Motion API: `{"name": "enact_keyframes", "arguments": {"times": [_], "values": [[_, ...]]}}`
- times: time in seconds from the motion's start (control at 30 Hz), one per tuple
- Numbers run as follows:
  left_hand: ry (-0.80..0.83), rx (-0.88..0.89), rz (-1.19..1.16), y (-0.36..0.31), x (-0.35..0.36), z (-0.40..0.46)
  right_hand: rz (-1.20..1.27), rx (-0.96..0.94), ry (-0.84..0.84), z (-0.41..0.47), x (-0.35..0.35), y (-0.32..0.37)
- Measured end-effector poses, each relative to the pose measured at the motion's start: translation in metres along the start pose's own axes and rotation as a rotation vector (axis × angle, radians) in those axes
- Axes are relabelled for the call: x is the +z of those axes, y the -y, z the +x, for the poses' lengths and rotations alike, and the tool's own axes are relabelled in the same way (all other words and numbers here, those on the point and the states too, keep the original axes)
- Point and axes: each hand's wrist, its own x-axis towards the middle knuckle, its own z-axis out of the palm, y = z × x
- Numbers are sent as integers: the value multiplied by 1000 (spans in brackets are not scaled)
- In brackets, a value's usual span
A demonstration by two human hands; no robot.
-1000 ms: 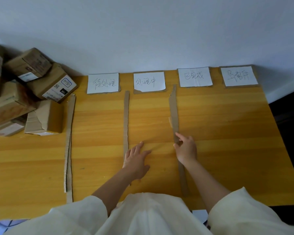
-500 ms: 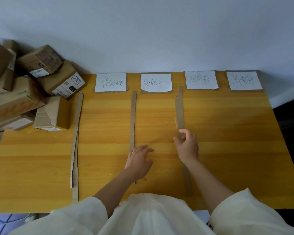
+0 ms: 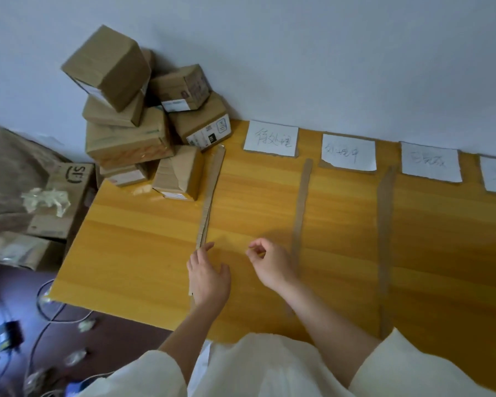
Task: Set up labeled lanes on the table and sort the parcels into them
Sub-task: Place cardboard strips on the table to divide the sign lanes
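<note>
Under left fingers [image 3: 205, 247]: cardboard strip [image 3: 211, 196].

soft, even daylight here, a touch dim and bluish on the wall [image 3: 298, 53]. faint shadows sit under the hands on the surface [image 3: 441, 253]. the handwritten labels [image 3: 348, 151] smear with motion blur, the floor [image 3: 26, 325] goes dark, and wide-angle bending tilts the edges.

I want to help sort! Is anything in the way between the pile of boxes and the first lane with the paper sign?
Only a thin cardboard strip lies flat between the pile of parcels and the first lane. The left hand rests on the strip's near end. Nothing tall is in the way, so a parcel could probably be lifted over it.
</note>
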Motion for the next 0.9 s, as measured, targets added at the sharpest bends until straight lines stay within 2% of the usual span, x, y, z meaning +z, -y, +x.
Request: {"name": "enact_keyframes", "arguments": {"times": [0.13,0.27,0.47,0.6,0.77,0.9], "values": [[24,-74,92,35,-19,19,-24,55,62,15,33,28],[43,-35,132,58,-29,34,-67,120,48,34,61,51],[78,117,61,74,-36,56,-154,201,-86,67,97,77],[117,130,14,82,-42,70,-217,257,-151,81,109,91],[154,104,-42,89,-51,84,-312,285,-121,90,118,99],[190,89,-84,88,-54,90,-255,319,-89,91,119,103]]}}
